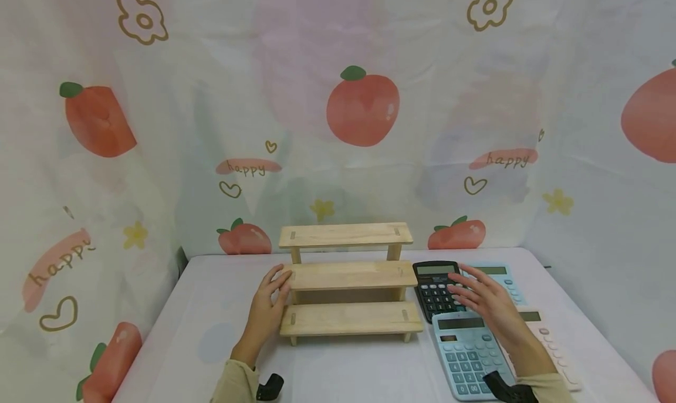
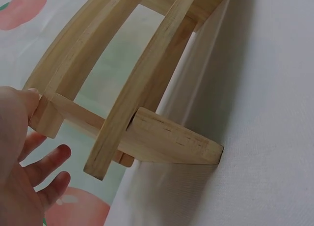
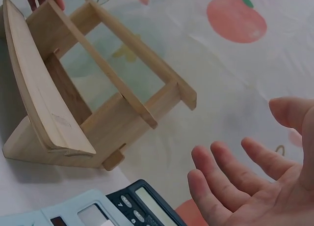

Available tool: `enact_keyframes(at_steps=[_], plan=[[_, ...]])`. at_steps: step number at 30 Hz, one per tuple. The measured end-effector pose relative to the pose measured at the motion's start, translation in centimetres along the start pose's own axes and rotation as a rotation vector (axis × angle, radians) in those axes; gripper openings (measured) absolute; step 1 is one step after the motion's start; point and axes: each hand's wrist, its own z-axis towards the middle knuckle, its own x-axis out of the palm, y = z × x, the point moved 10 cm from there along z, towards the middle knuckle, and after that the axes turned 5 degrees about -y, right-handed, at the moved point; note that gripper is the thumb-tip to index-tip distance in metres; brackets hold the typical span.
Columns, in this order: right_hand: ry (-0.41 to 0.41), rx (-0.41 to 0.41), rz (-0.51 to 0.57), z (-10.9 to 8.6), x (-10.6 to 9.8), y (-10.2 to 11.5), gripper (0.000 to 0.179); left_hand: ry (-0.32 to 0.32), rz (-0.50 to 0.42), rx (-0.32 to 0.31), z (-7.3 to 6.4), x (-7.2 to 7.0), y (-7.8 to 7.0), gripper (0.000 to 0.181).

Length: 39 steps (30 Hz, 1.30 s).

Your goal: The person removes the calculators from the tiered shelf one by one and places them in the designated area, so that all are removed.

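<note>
A three-step wooden display rack (image 1: pixel 352 275) stands on the white table. My left hand (image 1: pixel 268 306) is at its left side, with fingertips at the end of the middle board. In the left wrist view, one fingertip of the left hand (image 2: pixel 22 152) meets a board's end while the other fingers spread loosely beside it. My right hand (image 1: pixel 493 309) hovers over several calculators, fingers relaxed and spread, holding nothing. Below it lies a blue calculator (image 1: pixel 465 356); a black calculator (image 1: pixel 438 294) sits behind that, close to the rack's right side.
Another blue calculator (image 1: pixel 512 283) lies behind the right hand, and a pale pink calculator (image 1: pixel 554 347) is partly hidden by the right forearm. A fruit-printed cloth (image 1: pixel 317 115) hangs behind and beside the table (image 1: pixel 174 332).
</note>
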Motion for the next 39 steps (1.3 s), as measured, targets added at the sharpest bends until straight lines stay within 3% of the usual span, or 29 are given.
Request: enact_keyframes(at_steps=[8, 16, 31, 39], plan=[[-0.063, -0.081, 0.036, 0.5, 1.0, 1.1, 0.045, -0.032, 0.008, 0.014, 0.1, -0.7, -0.6, 0.032], [-0.131, -0.065, -0.003, 1.1, 1.6, 1.2, 0.048, -0.078, 0.034, 0.06, 0.2, -1.5, -1.5, 0.028], [-0.131, -0.137, -0.135, 2.7, 4.0, 2.2, 0.052, -0.079, 0.037, 0.093, 0.6, -2.3, -3.2, 0.029], [-0.135, -0.155, -0.135, 3.7, 5.4, 2.7, 0.047, -0.088, 0.053, 0.132, 0.6, -2.6, -4.2, 0.03]])
